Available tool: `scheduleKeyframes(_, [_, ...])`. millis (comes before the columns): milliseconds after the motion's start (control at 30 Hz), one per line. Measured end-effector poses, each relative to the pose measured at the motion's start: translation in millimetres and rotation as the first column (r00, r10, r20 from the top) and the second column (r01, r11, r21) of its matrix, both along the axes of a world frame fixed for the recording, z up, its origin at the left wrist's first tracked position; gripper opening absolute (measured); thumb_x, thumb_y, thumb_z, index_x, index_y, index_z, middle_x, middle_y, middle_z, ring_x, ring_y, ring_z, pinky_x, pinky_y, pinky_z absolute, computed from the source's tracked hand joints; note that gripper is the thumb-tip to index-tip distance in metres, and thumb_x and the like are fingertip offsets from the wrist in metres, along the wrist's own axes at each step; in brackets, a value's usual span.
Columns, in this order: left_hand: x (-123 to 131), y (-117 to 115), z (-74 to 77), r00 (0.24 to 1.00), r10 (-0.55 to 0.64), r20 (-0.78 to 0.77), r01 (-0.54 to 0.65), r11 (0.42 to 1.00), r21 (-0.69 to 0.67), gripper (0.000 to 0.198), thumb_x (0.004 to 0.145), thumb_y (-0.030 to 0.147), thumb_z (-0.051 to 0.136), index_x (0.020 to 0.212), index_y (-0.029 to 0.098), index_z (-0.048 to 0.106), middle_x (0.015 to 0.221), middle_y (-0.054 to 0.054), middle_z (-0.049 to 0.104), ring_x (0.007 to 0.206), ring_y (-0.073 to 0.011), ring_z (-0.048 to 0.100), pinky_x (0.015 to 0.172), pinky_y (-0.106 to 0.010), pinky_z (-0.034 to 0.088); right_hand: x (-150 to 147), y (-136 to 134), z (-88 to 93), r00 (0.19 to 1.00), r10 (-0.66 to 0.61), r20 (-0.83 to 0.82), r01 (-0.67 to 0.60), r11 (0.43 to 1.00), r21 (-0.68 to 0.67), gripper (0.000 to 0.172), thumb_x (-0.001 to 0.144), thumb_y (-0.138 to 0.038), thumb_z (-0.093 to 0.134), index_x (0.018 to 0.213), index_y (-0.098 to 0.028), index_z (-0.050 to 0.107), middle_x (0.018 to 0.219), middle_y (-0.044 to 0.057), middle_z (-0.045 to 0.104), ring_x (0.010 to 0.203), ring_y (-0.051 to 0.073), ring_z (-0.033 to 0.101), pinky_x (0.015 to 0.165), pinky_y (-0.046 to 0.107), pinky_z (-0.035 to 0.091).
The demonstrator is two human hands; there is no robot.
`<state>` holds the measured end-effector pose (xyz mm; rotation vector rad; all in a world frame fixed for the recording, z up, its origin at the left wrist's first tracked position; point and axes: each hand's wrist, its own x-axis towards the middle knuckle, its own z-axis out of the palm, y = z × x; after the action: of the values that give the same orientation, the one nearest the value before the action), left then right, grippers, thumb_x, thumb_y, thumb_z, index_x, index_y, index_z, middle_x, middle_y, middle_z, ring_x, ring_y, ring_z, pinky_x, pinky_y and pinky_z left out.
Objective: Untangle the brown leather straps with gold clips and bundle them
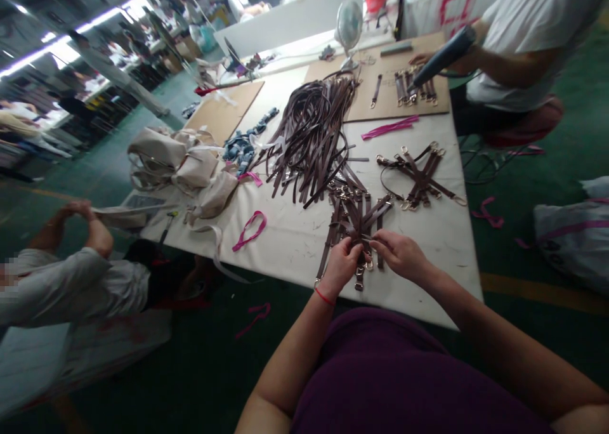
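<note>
Strap harness (pixel 354 224) sits at the near edge of the desk (pixel 285 256), between left hand (pixel 340 266) and right hand (pixel 399 253). Loose strap bundle (pixel 309 136) directly behind it. Second harness (pixel 419 177) to its right. Canvas bags (pixel 176 161) left of the bundle. Cardboard sheet (pixel 399 94) behind the second harness, clipped straps (pixel 413 86) on it.

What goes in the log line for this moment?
left hand: on brown straps | right hand: on same straps | nearby: metal rings | surface: white table

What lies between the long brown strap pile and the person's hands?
Head view: a crossed brown strap bundle with metal rings, held by left hand and right hand.
</note>
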<state>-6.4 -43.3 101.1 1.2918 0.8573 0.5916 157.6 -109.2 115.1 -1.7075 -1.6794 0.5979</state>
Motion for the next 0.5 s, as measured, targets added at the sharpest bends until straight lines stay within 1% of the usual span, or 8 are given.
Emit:
scheduleKeyframes(133, [-2.2, 0.4, 0.7, 0.981, 0.005, -0.193, 0.029, 0.984, 0.177, 0.014, 0.086, 0.029, 0.056, 0.085, 0.017, 0.062, 0.074, -0.004, 0.068, 0.065, -0.0145, 0.062, 0.06, -0.023, 0.047, -0.1, 7.5, 1.9, 0.991, 0.098, 0.093, -0.094, 0.995, -0.046, 0.033, 0.096, -0.045, 0.042, 0.086, -0.019, 0.058, 0.08, 0.004, 0.062, 0.073, 0.017, 0.056, 0.063, 0.026, 0.035])
scheduleKeyframes(200, [-3.6, 0.9, 2.1, 0.962, 0.013, -0.271, 0.061, 0.963, 0.263, 0.013, 0.086, 0.027, 0.055, 0.083, 0.017, 0.063, 0.076, -0.003, 0.068, 0.067, -0.0138, 0.061, 0.061, -0.022, 0.046, -0.2, 9.7, 1.7, 0.985, 0.137, 0.102, -0.13, 0.989, -0.069, 0.033, 0.096, -0.045, 0.042, 0.085, -0.019, 0.058, 0.079, 0.004, 0.062, 0.072, 0.017, 0.057, 0.063, 0.026, 0.035])
scheduleKeyframes(300, [-4.8, 1.1, 4.6, 0.939, 0.016, -0.344, 0.117, 0.925, 0.361, 0.012, 0.085, 0.023, 0.054, 0.08, 0.016, 0.062, 0.074, -0.002, 0.067, 0.066, -0.0127, 0.058, 0.062, -0.021, 0.043, -0.1, 11.2, 1.9, 0.978, 0.173, 0.115, -0.164, 0.983, -0.086, 0.032, 0.096, -0.044, 0.042, 0.085, -0.019, 0.058, 0.079, 0.004, 0.063, 0.072, 0.016, 0.057, 0.063, 0.025, 0.035])
scheduleKeyframes(400, [-4.8, 0.4, 6.6, 0.928, 0.011, -0.373, 0.152, 0.902, 0.404, 0.013, 0.086, 0.022, 0.053, 0.077, 0.016, 0.06, 0.071, -0.001, 0.065, 0.065, -0.0119, 0.056, 0.061, -0.021, 0.041, 0.2, 11.7, 2.3, 0.972, 0.193, 0.132, -0.184, 0.98, -0.078, 0.031, 0.096, -0.043, 0.042, 0.086, -0.019, 0.059, 0.08, 0.004, 0.064, 0.073, 0.016, 0.058, 0.064, 0.025, 0.035])
scheduleKeyframes(500, [-3.9, -0.4, 6.6, 0.922, 0.014, -0.388, 0.157, 0.901, 0.405, 0.017, 0.085, 0.023, 0.053, 0.07, 0.016, 0.057, 0.067, -0.001, 0.063, 0.062, -0.0118, 0.054, 0.058, -0.021, 0.039, 1.7, 12.0, 1.9, 0.969, 0.199, 0.147, -0.192, 0.98, -0.059, 0.031, 0.097, -0.041, 0.042, 0.083, -0.019, 0.059, 0.078, 0.003, 0.063, 0.072, 0.015, 0.057, 0.064, 0.025, 0.035])
